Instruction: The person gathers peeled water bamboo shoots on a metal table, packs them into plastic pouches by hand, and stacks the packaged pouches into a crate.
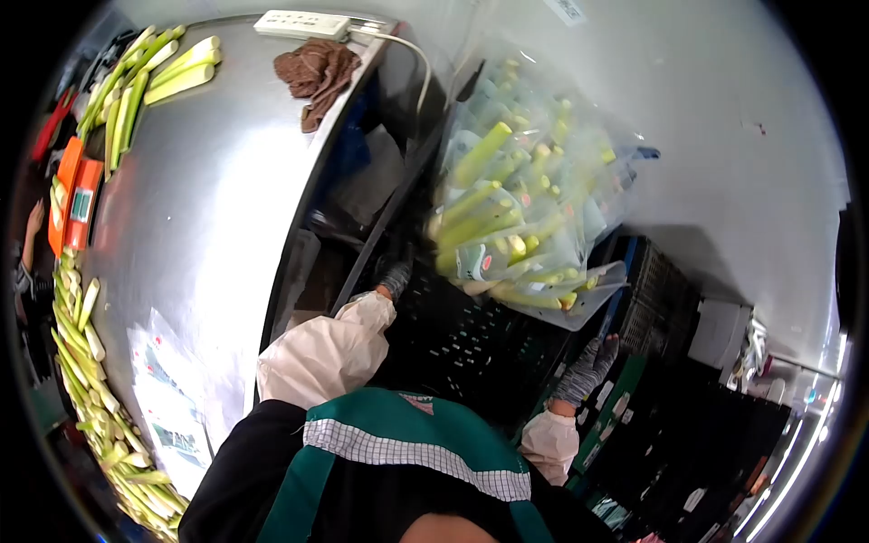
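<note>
Bagged pale green stalks [507, 208] in clear plastic fill the far part of a black crate [453, 330] in front of me. My left hand [395, 279], in a grey glove, is at the crate's left side; its fingers fade into the dark there. At the crate's right side is my right hand [587, 369], also gloved in grey, with its fingers extended along the edge below the bags. Nothing shows in its grasp. Both forearms wear pale sleeve covers.
On the left, a steel table [199, 190] holds loose stalks [90, 380], an orange scale [77, 195], printed plastic bags [172, 389], a brown cloth [317, 77] and a power strip [301, 24]. Dark crates [661, 290] stand to the right. Another person's hand [34, 222] shows far left.
</note>
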The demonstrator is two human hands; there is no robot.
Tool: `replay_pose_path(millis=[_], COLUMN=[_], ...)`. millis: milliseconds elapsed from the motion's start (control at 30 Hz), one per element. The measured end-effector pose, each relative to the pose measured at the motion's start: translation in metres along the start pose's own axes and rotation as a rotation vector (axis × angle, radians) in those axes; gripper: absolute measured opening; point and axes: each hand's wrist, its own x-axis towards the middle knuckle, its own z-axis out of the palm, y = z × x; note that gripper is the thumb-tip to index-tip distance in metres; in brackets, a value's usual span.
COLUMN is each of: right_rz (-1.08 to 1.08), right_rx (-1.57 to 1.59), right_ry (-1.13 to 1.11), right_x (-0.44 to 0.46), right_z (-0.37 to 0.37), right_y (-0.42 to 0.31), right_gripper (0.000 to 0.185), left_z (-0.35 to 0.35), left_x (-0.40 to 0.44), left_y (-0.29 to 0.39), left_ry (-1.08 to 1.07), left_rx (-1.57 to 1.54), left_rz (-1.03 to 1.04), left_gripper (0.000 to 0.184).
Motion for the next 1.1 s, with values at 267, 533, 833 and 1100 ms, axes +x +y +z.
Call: replay_pose_path(millis=[267, 533, 833, 1100], right_rz=[0.605, 0.144, -0.385, -0.649], right_rx=[0.635, 0.004, -0.026, 0.117], right_ry=[-0.686, -0.408, -0.5, -0.712], right_x=[0.005, -0.006, -0.039, -0.125], right_z=[0.019, 0.039, 0.099, 0.136], right_y=[0.042, -0.003, -0.096, -0.186], right_gripper=[0.041, 0.037, 0.032, 0.028], left_z=[0.042, 0.042, -0.11, -0.327], left_x=[0.005, -0.009, -0.105, -0.222], left_y=[-0.01, 0.002, 0.095, -0.079], left_ry=[-0.04, -0.395, 0.055, 0.876], left_rx=[0.176, 0.442, -0.282, 0.254], left_rz=[0.504, 0.549, 0.759, 0.293], left_gripper=[0.036, 0.032, 0.032, 0.019])
